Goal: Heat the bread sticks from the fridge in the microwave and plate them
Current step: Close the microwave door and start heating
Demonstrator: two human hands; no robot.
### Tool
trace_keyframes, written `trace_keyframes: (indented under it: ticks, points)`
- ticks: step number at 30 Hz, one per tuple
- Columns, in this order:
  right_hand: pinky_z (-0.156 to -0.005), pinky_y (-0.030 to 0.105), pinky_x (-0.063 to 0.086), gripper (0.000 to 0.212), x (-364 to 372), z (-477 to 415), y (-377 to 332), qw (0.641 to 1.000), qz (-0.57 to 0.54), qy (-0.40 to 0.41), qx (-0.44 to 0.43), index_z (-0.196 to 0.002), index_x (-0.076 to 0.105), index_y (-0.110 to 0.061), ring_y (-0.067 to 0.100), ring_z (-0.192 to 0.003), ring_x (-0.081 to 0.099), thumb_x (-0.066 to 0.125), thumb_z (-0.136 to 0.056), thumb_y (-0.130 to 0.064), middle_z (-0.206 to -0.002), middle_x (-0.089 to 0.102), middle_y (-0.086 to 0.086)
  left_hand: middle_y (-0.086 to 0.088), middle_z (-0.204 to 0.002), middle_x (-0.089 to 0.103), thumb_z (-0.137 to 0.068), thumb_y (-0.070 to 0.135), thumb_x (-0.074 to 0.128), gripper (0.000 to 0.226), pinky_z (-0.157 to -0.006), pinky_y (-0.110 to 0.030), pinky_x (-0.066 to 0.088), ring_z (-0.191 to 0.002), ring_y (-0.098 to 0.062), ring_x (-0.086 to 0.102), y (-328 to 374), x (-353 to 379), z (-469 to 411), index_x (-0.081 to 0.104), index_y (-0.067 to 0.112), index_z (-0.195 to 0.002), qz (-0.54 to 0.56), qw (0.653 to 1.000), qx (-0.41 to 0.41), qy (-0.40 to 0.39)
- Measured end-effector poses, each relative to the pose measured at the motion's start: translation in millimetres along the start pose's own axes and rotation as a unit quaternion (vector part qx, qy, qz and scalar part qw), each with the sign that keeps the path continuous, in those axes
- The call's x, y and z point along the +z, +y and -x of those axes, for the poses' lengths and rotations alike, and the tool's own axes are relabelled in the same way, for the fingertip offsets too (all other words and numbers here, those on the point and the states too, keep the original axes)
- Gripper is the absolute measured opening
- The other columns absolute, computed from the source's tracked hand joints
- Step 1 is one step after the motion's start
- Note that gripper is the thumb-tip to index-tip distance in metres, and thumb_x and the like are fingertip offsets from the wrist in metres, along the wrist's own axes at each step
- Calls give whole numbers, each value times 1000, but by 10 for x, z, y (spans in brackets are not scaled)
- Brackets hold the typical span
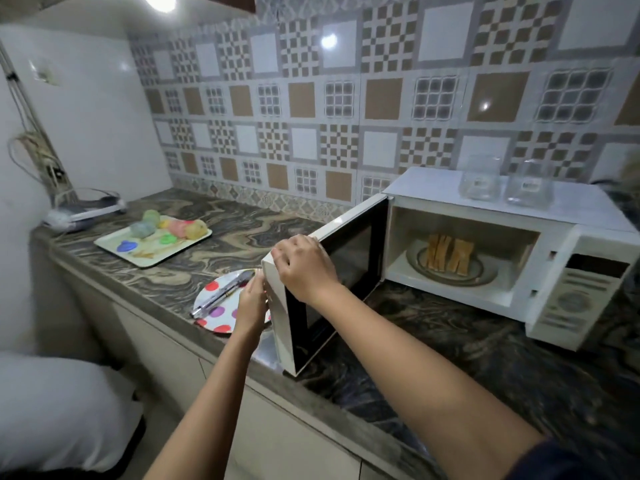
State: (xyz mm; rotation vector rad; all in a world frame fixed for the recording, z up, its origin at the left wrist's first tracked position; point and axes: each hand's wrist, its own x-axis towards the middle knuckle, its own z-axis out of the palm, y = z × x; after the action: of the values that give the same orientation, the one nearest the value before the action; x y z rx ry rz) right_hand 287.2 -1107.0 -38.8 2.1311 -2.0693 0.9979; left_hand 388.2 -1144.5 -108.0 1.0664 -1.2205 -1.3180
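A white microwave (568, 258) stands on the marbled counter with its door (329, 289) swung wide open to the left. Inside, several tan bread sticks (448, 256) lie on a dish on the turntable. My right hand (304, 263) grips the top outer corner of the door. My left hand (251, 303) touches the door's outer edge lower down, fingers against it. Just left of the door sits a white plate with coloured dots (216, 303), with metal tongs (221, 292) lying across it.
A cream tray (114, 245) with colourful items lies further left on the counter (450, 341). A small appliance (83, 209) with cables sits in the far left corner. Two clear glass jars (505, 183) stand on the microwave's top. The patterned tiled wall runs behind.
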Motion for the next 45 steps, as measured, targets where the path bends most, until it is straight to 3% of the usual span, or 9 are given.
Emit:
trace_keyframes:
  ticks: [4, 9, 14, 19, 26, 31, 36, 41, 45]
  points:
    - [-102, 34, 34, 50, -133, 260, 196, 999, -29, 22, -40, -91, 68, -5, 29, -107, 57, 26, -91, -34, -100, 69, 12, 0, -87, 63, -98, 19, 41, 27, -69, -25, 44, -84, -16, 55, -107, 111, 317, 65, 22, -87, 34, 997, 41, -49]
    - [-117, 26, 13, 34, -590, 689, 631, 996, -79, 6, -32, -124, 60, -4, 16, -137, 37, 41, -99, -16, -137, 53, 8, 9, -77, 70, -94, 11, 50, 22, -70, -21, 49, -77, -7, 59, -401, 559, 799, 70, 18, -86, 89, 987, 94, -98]
    - [-119, 26, 9, 36, -1161, 1077, 1183, 999, -41, -27, 11, -133, 52, -8, 10, -141, 29, 40, -100, -17, -144, 45, 3, -2, -78, 68, -89, 7, 57, 15, -70, -26, 48, -77, -16, 58, -496, 1275, 1169, 71, 11, -88, 110, 968, 91, -205]
    - [-115, 21, 4, 44, -1599, 1380, 1704, 994, 84, 18, 68, -136, 49, -16, 2, -138, 31, 50, -95, -32, -146, 42, -5, 8, -78, 72, -86, 7, 63, 13, -67, -16, 50, -75, -3, 63, -510, 2050, 1329, 72, 14, -93, 79, 953, 95, -277]
    - [-115, 33, 20, 45, -1853, 1468, 2305, 966, 220, 72, 119, -142, 40, -14, 15, -140, 33, 41, -99, -27, -150, 38, 0, -1, -89, 73, -86, 6, 64, 18, -72, -12, 50, -78, 4, 65, -566, 2967, 1203, 71, 2, -102, 44, 949, 97, -298]
    - [-113, 19, 4, 45, -2029, 1367, 2739, 961, 234, 67, 128, -144, 34, -8, 16, -143, 26, 34, -100, -18, -153, 31, 4, 1, -83, 71, -85, 2, 63, 17, -70, -9, 49, -72, 8, 63, -620, 3513, 1018, 71, 0, -100, 31, 945, 111, -305]
    - [-114, 19, -1, 44, -2162, 1208, 3077, 963, 220, 57, 148, -145, 31, -9, 16, -145, 19, 33, -101, -17, -154, 27, 5, -5, -81, 71, -85, 0, 63, 15, -72, -14, 51, -72, 4, 62, -649, 3895, 809, 71, 0, -97, 27, 940, 135, -313]
    - [-121, 33, 5, 66, -2360, 1230, 3331, 943, 260, 14, 208, -150, 14, -11, 14, -147, 7, 36, -98, -44, -159, 10, 2, 5, -79, 68, -85, 4, 64, 12, -67, -6, 47, -70, 11, 61, -665, 4066, 732, 72, 6, -94, 5, 935, 145, -323]
    - [-119, 32, 5, 96, -2453, 1284, 3472, 910, 306, 34, 279, -150, 11, -8, 17, -147, 10, 27, -81, -73, -159, 11, 5, 10, -75, 65, -88, 9, 61, 10, -63, -10, 47, -67, 9, 59, -706, 4125, 712, 69, 9, -93, -17, 938, 139, -318]
